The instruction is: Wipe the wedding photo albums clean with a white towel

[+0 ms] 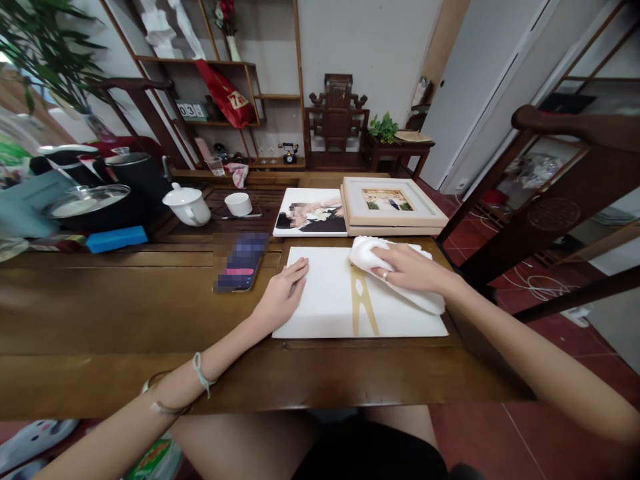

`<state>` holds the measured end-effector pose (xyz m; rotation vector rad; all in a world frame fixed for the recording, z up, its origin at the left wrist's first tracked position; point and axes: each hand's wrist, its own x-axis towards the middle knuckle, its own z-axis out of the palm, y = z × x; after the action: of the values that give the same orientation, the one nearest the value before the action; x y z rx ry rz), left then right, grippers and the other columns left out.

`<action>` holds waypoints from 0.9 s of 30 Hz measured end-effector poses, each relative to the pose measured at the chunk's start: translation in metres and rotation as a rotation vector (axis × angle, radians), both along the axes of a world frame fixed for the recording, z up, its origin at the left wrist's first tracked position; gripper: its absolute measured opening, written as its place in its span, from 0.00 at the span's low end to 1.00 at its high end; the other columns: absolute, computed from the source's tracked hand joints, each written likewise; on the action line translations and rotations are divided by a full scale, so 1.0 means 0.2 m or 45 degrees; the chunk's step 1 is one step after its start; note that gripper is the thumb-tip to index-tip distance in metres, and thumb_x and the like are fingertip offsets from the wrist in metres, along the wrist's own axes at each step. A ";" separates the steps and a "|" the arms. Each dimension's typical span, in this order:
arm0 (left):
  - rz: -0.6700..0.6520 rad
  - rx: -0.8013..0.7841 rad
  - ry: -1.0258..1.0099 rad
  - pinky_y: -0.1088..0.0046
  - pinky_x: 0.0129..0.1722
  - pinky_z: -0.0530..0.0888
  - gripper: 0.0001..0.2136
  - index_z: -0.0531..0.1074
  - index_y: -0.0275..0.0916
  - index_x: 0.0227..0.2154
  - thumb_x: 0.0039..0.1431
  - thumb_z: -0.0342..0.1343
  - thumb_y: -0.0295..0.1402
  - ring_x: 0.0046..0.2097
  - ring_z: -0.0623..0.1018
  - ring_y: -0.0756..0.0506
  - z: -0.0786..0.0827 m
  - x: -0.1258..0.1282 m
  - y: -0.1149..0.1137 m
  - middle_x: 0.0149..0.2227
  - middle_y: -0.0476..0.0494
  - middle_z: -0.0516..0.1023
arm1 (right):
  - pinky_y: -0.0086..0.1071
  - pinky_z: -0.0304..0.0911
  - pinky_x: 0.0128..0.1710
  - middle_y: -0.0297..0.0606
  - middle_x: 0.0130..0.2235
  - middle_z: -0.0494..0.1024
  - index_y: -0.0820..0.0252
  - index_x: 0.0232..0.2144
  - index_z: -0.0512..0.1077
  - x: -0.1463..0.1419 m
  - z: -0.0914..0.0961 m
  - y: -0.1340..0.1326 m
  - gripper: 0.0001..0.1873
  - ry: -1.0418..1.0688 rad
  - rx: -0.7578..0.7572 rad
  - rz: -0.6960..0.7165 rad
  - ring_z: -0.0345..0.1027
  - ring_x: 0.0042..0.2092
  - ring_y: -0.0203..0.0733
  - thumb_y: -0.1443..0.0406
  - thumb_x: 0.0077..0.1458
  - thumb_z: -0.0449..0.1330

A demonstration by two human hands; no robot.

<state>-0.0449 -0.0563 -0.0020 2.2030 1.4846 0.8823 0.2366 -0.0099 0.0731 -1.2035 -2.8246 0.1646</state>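
A flat white panel [320, 303] lies on the wooden table in front of me. On its face is a tan shape [361, 307] like a clothes peg with two legs; whether it is printed or a separate piece I cannot tell. My left hand [286, 292] rests at the panel's left edge, fingers stretched out, holding nothing. A bunched white cloth [367, 252] is under my right hand [403, 268], which presses it onto the panel's right side with the fingers bent over it. The cloth covers the panel's upper right part and the top of the tan shape.
Just behind the panel lie a photo panel [313, 213] and stacked picture frames [395, 200]. A phone [243, 263] lies left of my left hand. Farther left are a white lidded cup [186, 205], a small white bowl [239, 204], a blue box [117, 239] and a lidded pan [93, 203]. A chair [540, 200] stands right.
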 end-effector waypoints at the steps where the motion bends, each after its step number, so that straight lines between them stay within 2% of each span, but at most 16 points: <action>1: -0.026 -0.022 0.031 0.55 0.63 0.58 0.21 0.68 0.34 0.54 0.63 0.43 0.37 0.63 0.63 0.40 0.00 -0.01 0.00 0.60 0.36 0.65 | 0.33 0.51 0.34 0.42 0.37 0.73 0.60 0.38 0.67 -0.04 0.00 0.01 0.09 0.031 -0.002 0.027 0.63 0.36 0.44 0.64 0.60 0.48; 5: -0.113 -0.108 0.180 0.53 0.64 0.51 0.25 0.58 0.32 0.61 0.64 0.42 0.39 0.67 0.53 0.38 0.00 -0.03 -0.02 0.65 0.35 0.54 | 0.33 0.53 0.35 0.43 0.38 0.74 0.61 0.39 0.67 -0.24 0.01 0.08 0.10 0.143 -0.021 0.154 0.64 0.37 0.44 0.64 0.60 0.49; 7: -0.122 -0.124 0.213 0.53 0.65 0.49 0.25 0.55 0.32 0.62 0.64 0.41 0.38 0.67 0.51 0.38 0.00 -0.03 -0.03 0.66 0.35 0.52 | 0.33 0.54 0.35 0.43 0.37 0.75 0.62 0.39 0.67 -0.36 0.02 0.13 0.10 0.174 -0.053 0.214 0.65 0.37 0.44 0.64 0.60 0.48; 12: -0.131 -0.074 0.209 0.53 0.64 0.52 0.23 0.58 0.34 0.60 0.65 0.41 0.37 0.65 0.56 0.36 0.01 -0.02 -0.03 0.63 0.34 0.57 | 0.32 0.58 0.35 0.46 0.40 0.75 0.65 0.39 0.68 -0.69 0.07 0.24 0.11 0.092 -0.180 0.328 0.66 0.38 0.44 0.66 0.58 0.48; 15: -0.162 -0.024 0.195 0.54 0.63 0.55 0.22 0.60 0.34 0.59 0.65 0.41 0.36 0.64 0.58 0.36 0.03 -0.01 -0.03 0.62 0.34 0.59 | 0.31 0.59 0.35 0.46 0.40 0.76 0.66 0.39 0.68 -0.79 0.10 0.25 0.11 0.000 -0.198 0.389 0.67 0.37 0.43 0.68 0.56 0.49; 17: -0.165 -0.026 0.187 0.55 0.63 0.55 0.22 0.60 0.34 0.59 0.65 0.41 0.36 0.63 0.58 0.36 0.03 -0.01 -0.03 0.62 0.34 0.58 | 0.32 0.59 0.33 0.47 0.40 0.76 0.66 0.39 0.68 -0.78 0.11 0.24 0.11 -0.040 -0.190 0.374 0.67 0.37 0.44 0.70 0.55 0.49; 19: -0.145 -0.057 0.187 0.54 0.63 0.54 0.23 0.59 0.34 0.60 0.65 0.41 0.37 0.64 0.58 0.36 0.02 -0.02 -0.03 0.63 0.34 0.57 | 0.32 0.58 0.32 0.50 0.39 0.75 0.67 0.38 0.68 -0.72 0.11 0.22 0.11 -0.065 -0.178 0.340 0.67 0.37 0.46 0.69 0.55 0.49; 23: -0.112 -0.109 0.184 0.52 0.64 0.52 0.25 0.57 0.32 0.61 0.64 0.42 0.38 0.65 0.55 0.36 0.00 -0.02 -0.03 0.64 0.33 0.55 | 0.34 0.58 0.32 0.51 0.39 0.74 0.66 0.39 0.68 -0.49 0.11 0.18 0.12 -0.141 -0.126 0.243 0.67 0.37 0.48 0.66 0.57 0.48; 27: -0.111 -0.071 0.110 0.51 0.64 0.53 0.24 0.56 0.34 0.60 0.63 0.44 0.38 0.66 0.54 0.38 -0.02 -0.02 -0.03 0.65 0.34 0.56 | 0.36 0.59 0.37 0.48 0.37 0.74 0.65 0.39 0.68 -0.31 0.06 0.14 0.11 -0.122 -0.046 0.283 0.67 0.38 0.48 0.66 0.58 0.48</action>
<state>-0.0495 -0.0620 -0.0058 2.2719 1.4213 0.7182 0.1739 0.0174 0.0854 -0.9242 -3.0470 0.1747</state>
